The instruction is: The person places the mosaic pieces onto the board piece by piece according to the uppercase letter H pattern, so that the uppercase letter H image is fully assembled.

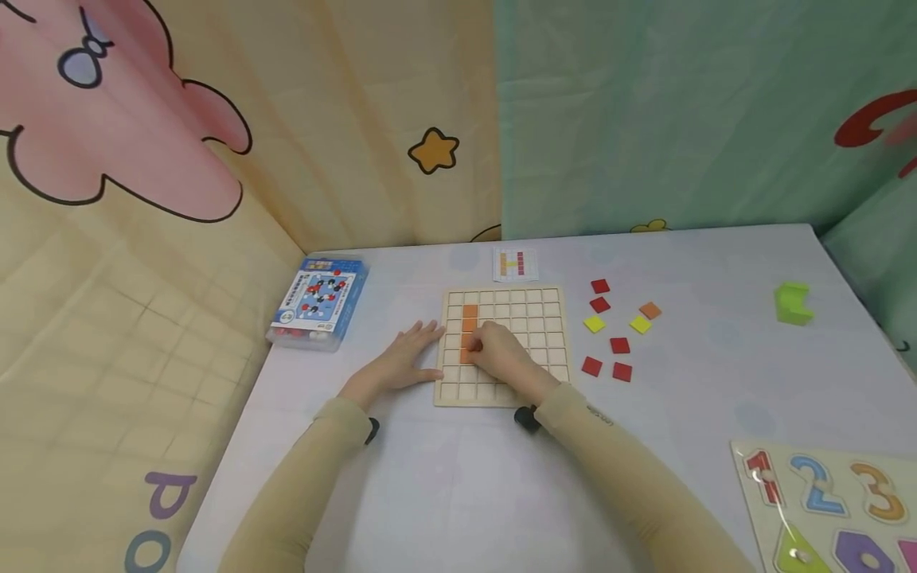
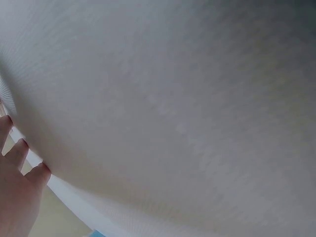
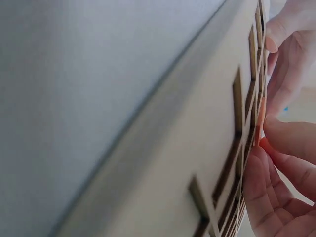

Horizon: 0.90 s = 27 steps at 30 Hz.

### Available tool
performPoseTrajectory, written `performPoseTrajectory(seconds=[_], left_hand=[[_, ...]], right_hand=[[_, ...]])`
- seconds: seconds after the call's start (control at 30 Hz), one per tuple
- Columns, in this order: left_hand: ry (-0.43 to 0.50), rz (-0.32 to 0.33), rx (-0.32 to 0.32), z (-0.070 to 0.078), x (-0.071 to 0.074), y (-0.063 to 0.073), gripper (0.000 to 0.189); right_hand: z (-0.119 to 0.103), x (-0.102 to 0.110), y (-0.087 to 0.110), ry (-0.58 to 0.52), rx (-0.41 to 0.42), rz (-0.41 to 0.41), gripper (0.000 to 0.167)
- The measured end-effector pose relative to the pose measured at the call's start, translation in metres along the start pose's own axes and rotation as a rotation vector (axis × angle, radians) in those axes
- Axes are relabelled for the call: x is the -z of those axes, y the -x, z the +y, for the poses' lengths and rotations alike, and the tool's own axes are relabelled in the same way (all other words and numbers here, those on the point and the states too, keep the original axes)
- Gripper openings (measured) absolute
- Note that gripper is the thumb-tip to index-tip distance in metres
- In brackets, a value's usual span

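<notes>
A square wooden grid board (image 1: 530, 345) lies flat on the table. In its left part, a column of orange tiles (image 1: 470, 318) fills several cells. My right hand (image 1: 505, 356) reaches over the board and pinches a small orange tile (image 3: 262, 143) down at the lower end of that column; fingers hide most of it. With fingers spread, my left hand (image 1: 403, 358) rests at the board's left edge, fingertips and thumb touching the rim. Right of the board lie loose red tiles (image 1: 619, 345), two yellow tiles (image 1: 594, 324) and one orange tile (image 1: 649, 310).
Behind the board lies a small pattern card (image 1: 515, 265). A blue boxed set (image 1: 318, 302) sits at the back left, and a green block (image 1: 793, 303) at the far right. A number-and-shape puzzle board (image 1: 824, 501) occupies the front right corner.
</notes>
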<state>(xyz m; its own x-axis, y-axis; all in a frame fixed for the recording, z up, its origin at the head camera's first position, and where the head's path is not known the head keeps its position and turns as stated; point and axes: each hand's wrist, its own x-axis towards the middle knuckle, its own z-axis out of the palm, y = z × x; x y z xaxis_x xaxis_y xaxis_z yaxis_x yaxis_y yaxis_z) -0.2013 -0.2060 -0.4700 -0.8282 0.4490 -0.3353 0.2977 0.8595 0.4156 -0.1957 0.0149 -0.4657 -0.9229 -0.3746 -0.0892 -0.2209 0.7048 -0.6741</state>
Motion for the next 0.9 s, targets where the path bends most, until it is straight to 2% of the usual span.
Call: performPoseTrajectory(seconds=[0.1,0.17,0.33,0.53,0.73,0.9], left_hand=[[0.003,0.001,-0.001,-0.002,-0.001,0.0,0.086],[0.004,0.003,-0.002,-0.003,-0.002,0.0,0.086],[0.008,0.012,-0.013,-0.005,-0.003,-0.001,0.088],[-0.001,0.021,-0.033,-0.006,-0.003,-0.001,0.088],[0.004,0.025,-0.036,-0.005,-0.002,-0.001,0.088],[0.005,0.024,-0.032,-0.006,-0.003,-0.001,0.088]], right_hand=[[0.005,0.008,0.003,-0.032,0.004,-0.022,0.012],[0.011,0.017,0.007,-0.067,-0.023,-0.026,0.017],[0.038,0.056,0.015,-0.103,-0.123,0.044,0.025],[0.092,0.116,0.034,-0.128,-0.272,0.181,0.033],[0.152,0.159,0.061,-0.106,-0.439,0.29,0.045],[0.181,0.181,0.084,-0.116,-0.454,0.322,0.053]])
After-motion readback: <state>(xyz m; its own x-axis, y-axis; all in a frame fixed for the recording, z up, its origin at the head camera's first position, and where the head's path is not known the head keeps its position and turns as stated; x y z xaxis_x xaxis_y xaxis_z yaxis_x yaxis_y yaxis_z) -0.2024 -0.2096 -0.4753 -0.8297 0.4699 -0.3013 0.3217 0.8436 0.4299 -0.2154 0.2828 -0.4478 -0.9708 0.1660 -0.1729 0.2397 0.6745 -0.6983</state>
